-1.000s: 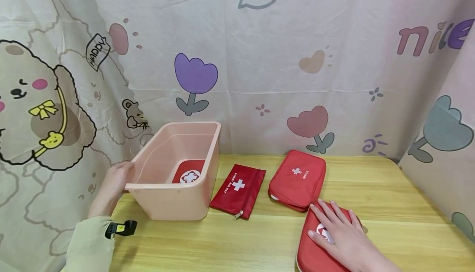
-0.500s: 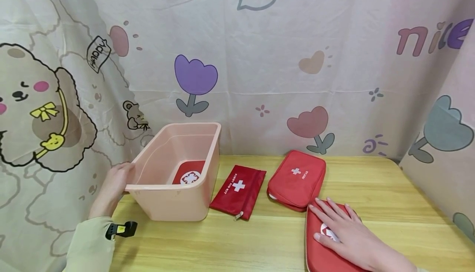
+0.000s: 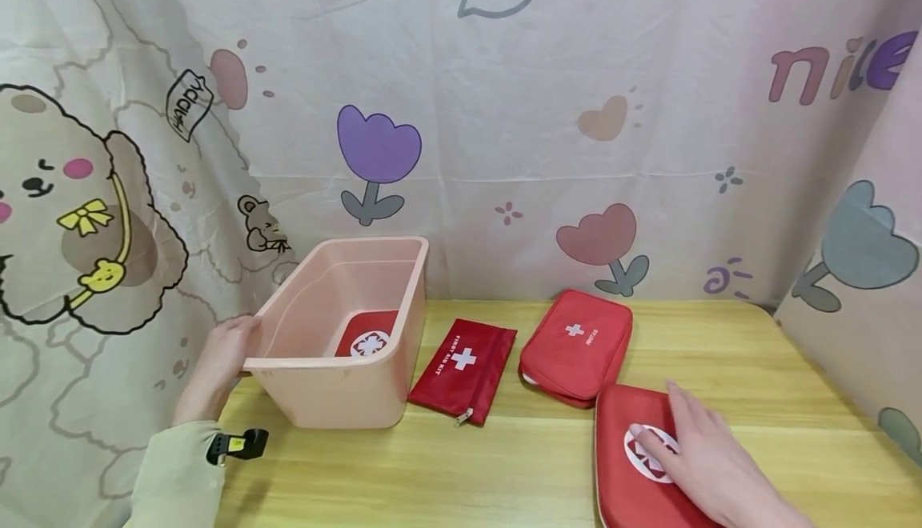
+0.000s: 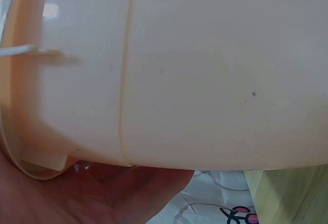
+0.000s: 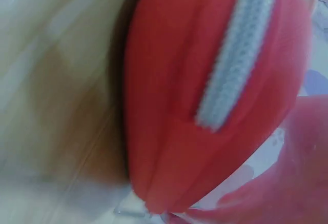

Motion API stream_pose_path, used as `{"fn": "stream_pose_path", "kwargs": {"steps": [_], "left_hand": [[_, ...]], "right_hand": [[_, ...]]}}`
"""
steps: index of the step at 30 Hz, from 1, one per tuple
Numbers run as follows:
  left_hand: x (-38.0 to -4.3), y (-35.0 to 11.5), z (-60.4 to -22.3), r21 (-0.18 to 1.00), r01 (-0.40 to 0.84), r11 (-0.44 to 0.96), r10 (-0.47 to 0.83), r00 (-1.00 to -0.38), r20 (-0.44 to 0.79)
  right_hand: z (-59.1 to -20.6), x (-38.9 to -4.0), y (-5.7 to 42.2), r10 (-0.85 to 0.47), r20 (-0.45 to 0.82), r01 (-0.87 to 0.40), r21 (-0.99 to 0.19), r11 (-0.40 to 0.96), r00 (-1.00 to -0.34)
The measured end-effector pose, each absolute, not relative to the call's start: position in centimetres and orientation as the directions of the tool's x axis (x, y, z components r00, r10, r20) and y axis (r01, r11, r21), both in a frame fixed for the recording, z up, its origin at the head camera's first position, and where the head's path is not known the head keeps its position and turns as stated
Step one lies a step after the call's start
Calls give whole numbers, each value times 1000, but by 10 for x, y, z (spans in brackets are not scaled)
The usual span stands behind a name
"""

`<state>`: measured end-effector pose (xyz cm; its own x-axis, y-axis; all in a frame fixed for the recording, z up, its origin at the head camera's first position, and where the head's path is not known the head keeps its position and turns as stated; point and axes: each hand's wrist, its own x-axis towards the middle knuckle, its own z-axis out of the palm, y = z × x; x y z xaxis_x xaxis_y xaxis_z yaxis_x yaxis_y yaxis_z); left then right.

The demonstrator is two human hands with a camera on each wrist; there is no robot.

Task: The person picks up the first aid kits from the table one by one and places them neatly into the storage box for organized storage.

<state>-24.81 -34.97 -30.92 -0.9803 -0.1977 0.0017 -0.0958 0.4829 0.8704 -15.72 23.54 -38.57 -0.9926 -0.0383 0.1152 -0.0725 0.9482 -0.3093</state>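
A red hard-looking zip case [image 3: 623, 412] with a round white emblem lies at the table's front right. My right hand [image 3: 709, 460] is over its right part, fingers fairly straight toward the far right edge and thumb across the emblem. In the right wrist view, the case's zipper [image 5: 238, 55] and side appear close up. On the left, my left hand [image 3: 223, 352] grips the near-left rim of a pale pink plastic bin [image 3: 331, 396]; its fingertips are hidden. Inside the bin shows a red item [image 3: 370, 332] with a white emblem.
Between bin and case lie a flat red first aid pouch [image 3: 461, 372] with a zipper and a red first aid bag [image 3: 576, 344]. The bag's near corner is close to the case. A patterned curtain [image 3: 490, 112] hangs behind the wooden table [image 3: 432, 480].
The red case has shifted slightly right. My right hand, earlier spread flat over the case, has slid right with its fingers closer together. My left hand and the bin stay put.
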Motion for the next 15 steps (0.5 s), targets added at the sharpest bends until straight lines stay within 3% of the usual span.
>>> {"fn": "stream_pose_path", "kwargs": {"steps": [4, 15], "left_hand": [[-250, -348, -308, 872, -97, 479, -191, -982, -4], [-248, -349, -306, 872, -94, 479, -218, -976, 14]], "right_hand": [[-390, -158, 242, 27, -7, 27, -336, 942, -1000], [-391, -163, 247, 14, -192, 97, -431, 897, -981]]}}
